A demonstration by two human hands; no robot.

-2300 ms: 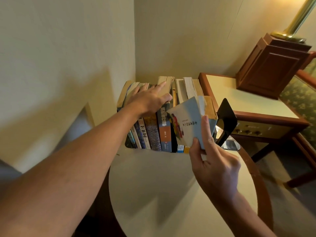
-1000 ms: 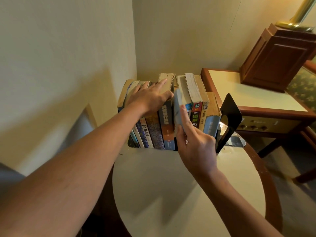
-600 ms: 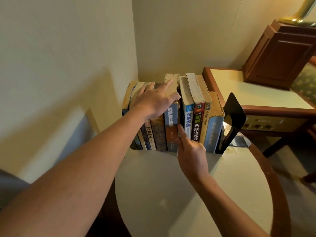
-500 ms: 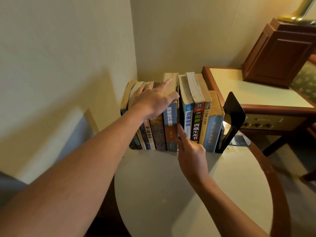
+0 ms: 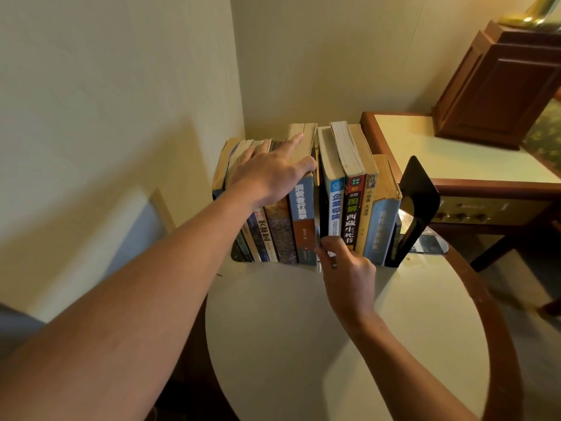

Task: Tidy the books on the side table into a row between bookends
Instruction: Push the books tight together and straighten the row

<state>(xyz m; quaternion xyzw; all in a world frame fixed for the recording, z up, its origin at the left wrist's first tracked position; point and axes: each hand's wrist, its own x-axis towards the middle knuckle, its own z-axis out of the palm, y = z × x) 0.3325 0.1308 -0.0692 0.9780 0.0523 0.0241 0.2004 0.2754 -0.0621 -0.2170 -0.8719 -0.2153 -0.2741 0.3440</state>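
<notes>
Head view. The side table point(image 5: 334, 344) is round, with a pale, smooth top and a brown wooden rim. It stands in the corner of the room, where two cream walls point(image 5: 106, 86) meet. The row of books point(image 5: 352, 208) stands upright at the far edge of the table top, close to the corner, with the spines turned to the person. At the right end of the row a black bookend point(image 5: 420, 202) leans against the last book.

The left hand point(image 5: 270, 174) lies flat on the top edges of the books at the left part of the row; its fingers are straight and spread, and they grasp nothing. The right hand point(image 5: 349, 275) is low, at the foot of the row. Its thumb and fingers pinch the lower end of a thin book point(image 5: 317, 226), which is inside the narrow gap between a blue and orange spine and a white and blue spine.

To the right, behind the bookend, there is a second table point(image 5: 449, 156) with a pale top and a dark wooden frame. On it stands a brown wooden box point(image 5: 504, 86), and a brass lamp base point(image 5: 528, 16) is on top of the box. Under this table top a panel with small knobs point(image 5: 473, 208) is visible.
</notes>
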